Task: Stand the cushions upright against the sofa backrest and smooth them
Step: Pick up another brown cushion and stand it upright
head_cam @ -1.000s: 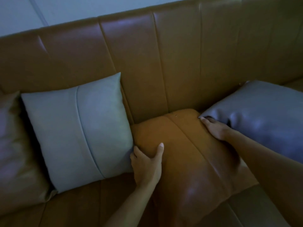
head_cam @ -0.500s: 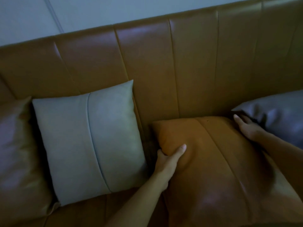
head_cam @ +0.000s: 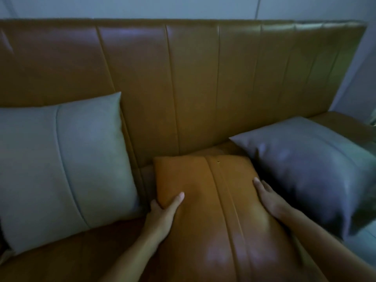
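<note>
I have both hands on the brown cushion point(head_cam: 219, 204), which lies flat on the seat, its long axis running from me toward the backrest point(head_cam: 193, 82) and its far edge near the base of it. My left hand point(head_cam: 162, 214) curls around the cushion's left edge, thumb on top, fingers tucked under. My right hand point(head_cam: 270, 200) lies flat on the right edge, against the dark cushion point(head_cam: 309, 165); whether it grips I cannot tell. The grey cushion point(head_cam: 61, 165) already stands upright. I judge the near end must swing up.
</note>
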Available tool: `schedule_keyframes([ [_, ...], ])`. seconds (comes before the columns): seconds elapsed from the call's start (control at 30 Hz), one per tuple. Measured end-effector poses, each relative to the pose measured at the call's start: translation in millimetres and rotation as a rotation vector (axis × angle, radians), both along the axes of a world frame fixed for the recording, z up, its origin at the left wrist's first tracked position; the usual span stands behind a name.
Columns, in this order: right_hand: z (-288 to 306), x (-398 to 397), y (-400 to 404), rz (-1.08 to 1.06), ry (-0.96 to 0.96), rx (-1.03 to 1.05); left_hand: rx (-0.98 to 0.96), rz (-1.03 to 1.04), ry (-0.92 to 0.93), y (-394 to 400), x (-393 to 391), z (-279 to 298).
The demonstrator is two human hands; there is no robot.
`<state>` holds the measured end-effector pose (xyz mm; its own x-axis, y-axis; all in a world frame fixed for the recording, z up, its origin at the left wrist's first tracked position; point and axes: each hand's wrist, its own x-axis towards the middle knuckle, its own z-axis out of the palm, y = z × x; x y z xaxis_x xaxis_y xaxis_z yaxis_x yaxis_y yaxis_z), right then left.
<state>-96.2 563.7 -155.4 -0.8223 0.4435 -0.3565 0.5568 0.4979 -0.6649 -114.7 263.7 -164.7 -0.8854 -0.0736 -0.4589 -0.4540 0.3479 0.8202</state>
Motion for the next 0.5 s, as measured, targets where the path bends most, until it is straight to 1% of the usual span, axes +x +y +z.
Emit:
schedule_keyframes([
  [0.03,8,8,-11,0.041,0.020,0.098,-0.199,-0.044,0.052,6,9,6],
  [0.07,15,15,-23,0.103,0.073,0.217,-0.433,-0.120,0.179,15,16,13],
  [0.1,21,19,-39,0.200,0.149,0.301,-0.617,-0.240,0.366,29,21,21],
  [0.13,31,20,-57,0.314,0.208,0.379,-0.713,-0.389,0.532,44,22,29],
  [0.17,37,17,-73,0.428,0.234,0.444,-0.755,-0.544,0.615,58,20,36],
  [0.2,37,10,-83,0.495,0.207,0.491,-0.771,-0.675,0.626,68,13,38],
  [0.23,34,-1,-87,0.507,0.183,0.493,-0.774,-0.741,0.597,75,3,39],
  [0.27,34,-12,-83,0.479,0.134,0.499,-0.770,-0.749,0.555,78,-11,39],
  [0.4,23,-54,-37,0.303,-0.075,0.393,-0.726,-0.619,0.347,59,-63,36],
  [0.47,7,-63,-16,0.204,-0.089,0.265,-0.643,-0.512,0.259,44,-76,27],
  [0.5,0,-64,-7,0.140,-0.080,0.177,-0.598,-0.469,0.245,40,-78,23],
])
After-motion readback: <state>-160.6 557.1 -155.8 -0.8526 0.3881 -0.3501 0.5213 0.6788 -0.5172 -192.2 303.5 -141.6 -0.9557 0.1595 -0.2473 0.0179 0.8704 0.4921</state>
